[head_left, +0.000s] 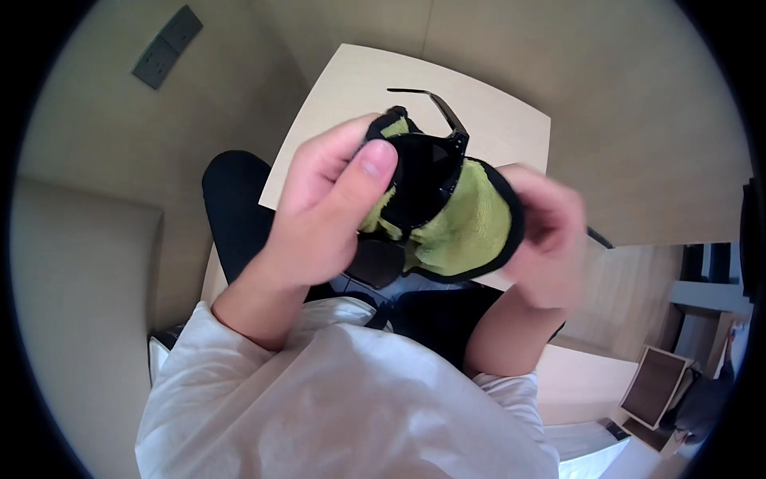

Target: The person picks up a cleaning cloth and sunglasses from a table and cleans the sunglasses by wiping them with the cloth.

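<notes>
while the left hand grips sunglasses and green cloth, the right hand, hold unclear, meets the cloth's edge; tabletop beyond.

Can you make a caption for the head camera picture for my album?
Left hand pinches black sunglasses and a black-edged green cloth, right hand at the cloth's edge, near a pale table.

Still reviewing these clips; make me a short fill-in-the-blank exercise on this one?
1. The ____ of the bare left hand lies against the glossy black sunglasses.
2. Beside the bare right hand, the fuzzy yellow-green fabric has a ____ border.
3. The grey rectangular socket panel is at the picture's upper ____.

Missing words: thumb; black; left.
</notes>
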The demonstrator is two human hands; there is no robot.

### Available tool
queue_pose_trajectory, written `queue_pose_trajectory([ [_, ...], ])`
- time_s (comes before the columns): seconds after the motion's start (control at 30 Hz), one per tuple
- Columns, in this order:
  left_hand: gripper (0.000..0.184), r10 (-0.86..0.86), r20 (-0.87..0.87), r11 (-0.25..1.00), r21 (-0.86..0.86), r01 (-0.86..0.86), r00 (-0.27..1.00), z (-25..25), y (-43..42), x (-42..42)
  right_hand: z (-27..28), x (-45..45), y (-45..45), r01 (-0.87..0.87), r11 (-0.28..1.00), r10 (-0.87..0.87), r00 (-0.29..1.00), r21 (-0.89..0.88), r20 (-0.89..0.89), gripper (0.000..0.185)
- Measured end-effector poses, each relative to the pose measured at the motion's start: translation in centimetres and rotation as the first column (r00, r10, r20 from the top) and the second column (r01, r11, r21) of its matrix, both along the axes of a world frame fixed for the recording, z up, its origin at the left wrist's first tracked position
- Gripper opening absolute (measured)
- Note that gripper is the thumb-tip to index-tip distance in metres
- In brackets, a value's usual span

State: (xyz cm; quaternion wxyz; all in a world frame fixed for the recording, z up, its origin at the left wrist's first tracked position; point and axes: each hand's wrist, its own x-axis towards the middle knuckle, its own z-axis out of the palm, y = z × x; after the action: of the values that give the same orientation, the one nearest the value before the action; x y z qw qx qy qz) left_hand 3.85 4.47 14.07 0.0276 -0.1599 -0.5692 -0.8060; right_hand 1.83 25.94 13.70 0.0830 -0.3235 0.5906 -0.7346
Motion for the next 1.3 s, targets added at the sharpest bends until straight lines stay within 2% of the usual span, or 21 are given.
queue_pose_trajectory([
  [0.03,0.028,-0.020,0.007,1.000,0.020,0.019,1.000,0.0,-0.3,-0.2,-0.3,-0.5,1.3,-0.005,1.000,0.005,1.000,0.002,0.002,0.028],
  [0.1,0.027,-0.059,0.021,0.997,0.059,0.057,0.998,-0.2,-1.0,-0.5,-0.5,-1.0,2.3,0.137,0.988,-0.140,0.989,-0.073,-0.043,0.031],
  [0.13,0.027,-0.168,0.012,0.985,0.031,0.167,0.986,-0.6,-1.6,-0.8,-0.3,-1.1,2.1,0.181,0.979,-0.187,0.981,-0.096,-0.055,0.032],
  [0.17,0.026,-0.226,0.025,0.974,0.028,0.225,0.974,-0.7,-1.6,-0.8,-0.1,-1.0,1.1,0.320,0.946,-0.324,0.920,-0.052,-0.220,0.033],
  [0.27,0.025,-0.260,0.121,0.965,0.012,0.260,0.958,-0.8,-1.0,-0.5,0.6,-1.1,-0.6,0.375,0.924,-0.291,0.820,0.079,-0.492,0.030],
  [0.33,0.026,-0.249,0.134,0.968,-0.004,0.252,0.959,-1.0,-0.7,-0.6,0.0,-1.4,-1.3,0.334,0.938,-0.240,0.824,0.096,-0.513,0.027],
  [0.4,0.028,-0.145,0.258,0.989,0.028,0.143,0.955,-0.6,-0.6,-0.5,-0.2,-1.6,-1.3,0.317,0.941,-0.223,0.843,0.116,-0.489,0.023],
  [0.47,0.031,-0.171,0.233,0.985,0.015,0.172,0.957,-1.3,-1.9,-1.3,-0.2,-1.4,-0.8,0.292,0.951,-0.216,0.863,0.103,-0.457,0.022],
  [0.57,0.031,-0.127,0.240,0.989,0.108,0.103,0.963,-0.5,-1.4,-1.1,-0.1,-1.0,0.0,0.268,0.962,-0.228,0.886,0.044,-0.404,0.022],
  [0.63,0.033,-0.058,0.170,0.964,0.265,0.011,0.984,-0.2,-1.3,-1.1,-0.1,-0.8,0.8,0.295,0.955,-0.266,0.904,0.036,-0.335,0.022],
  [0.7,0.034,-0.084,0.098,0.953,0.300,0.051,0.992,0.3,-1.9,-1.0,0.0,-0.5,1.2,0.290,0.957,-0.273,0.908,0.007,-0.317,0.023],
  [0.77,0.033,-0.034,0.008,0.966,0.258,0.030,0.999,1.6,-2.0,-0.3,0.0,-0.5,1.4,0.285,0.958,-0.279,0.915,-0.022,-0.293,0.023],
  [0.83,0.033,-0.105,-0.043,0.986,0.122,0.109,0.994,1.2,-3.6,-1.1,-0.3,-0.7,1.4,0.244,0.967,-0.253,0.934,-0.066,-0.254,0.023],
  [0.87,0.041,-0.211,-0.209,0.977,-0.043,0.207,0.955,1.5,-3.3,-1.5,-0.3,-0.9,1.2,0.244,0.967,-0.255,0.932,-0.073,-0.259,0.023],
  [0.97,0.051,-0.393,-0.262,0.917,-0.181,0.355,0.882,1.9,-1.9,-1.0,-0.8,-2.0,0.5,0.165,0.979,-0.192,0.939,-0.118,-0.286,0.021],
  [1.03,0.052,-0.413,-0.187,0.909,-0.148,0.390,0.891,1.0,-1.8,-0.6,-1.5,-2.4,0.5,0.086,0.995,-0.098,0.962,-0.057,-0.253,0.020],
  [1.13,0.053,-0.404,-0.106,0.914,-0.089,0.396,0.908,0.6,-1.7,-0.9,-2.3,-2.7,0.4,0.063,0.997,-0.071,0.977,-0.047,-0.199,0.019],
  [1.17,0.041,-0.372,0.065,0.925,-0.055,0.376,0.926,0.6,-2.1,-1.0,-2.4,-2.6,0.4,0.056,0.998,-0.062,0.987,-0.040,-0.148,0.019],
  [1.23,0.031,-0.330,0.242,0.938,-0.026,0.347,0.912,0.0,-1.9,-0.9,-1.9,-2.4,0.4,0.049,0.999,-0.047,0.987,0.007,-0.154,0.020],
  [1.27,0.019,-0.291,0.213,0.957,0.048,0.288,0.933,-1.0,-1.2,-0.8,-1.9,-2.3,0.2,0.070,0.997,-0.065,0.985,0.028,-0.160,0.021],
  [1.3,0.018,-0.248,0.187,0.966,0.123,0.228,0.951,-1.5,-0.5,-0.7,-1.8,-2.3,0.1,0.091,0.995,-0.082,0.983,0.048,-0.167,0.021],
])
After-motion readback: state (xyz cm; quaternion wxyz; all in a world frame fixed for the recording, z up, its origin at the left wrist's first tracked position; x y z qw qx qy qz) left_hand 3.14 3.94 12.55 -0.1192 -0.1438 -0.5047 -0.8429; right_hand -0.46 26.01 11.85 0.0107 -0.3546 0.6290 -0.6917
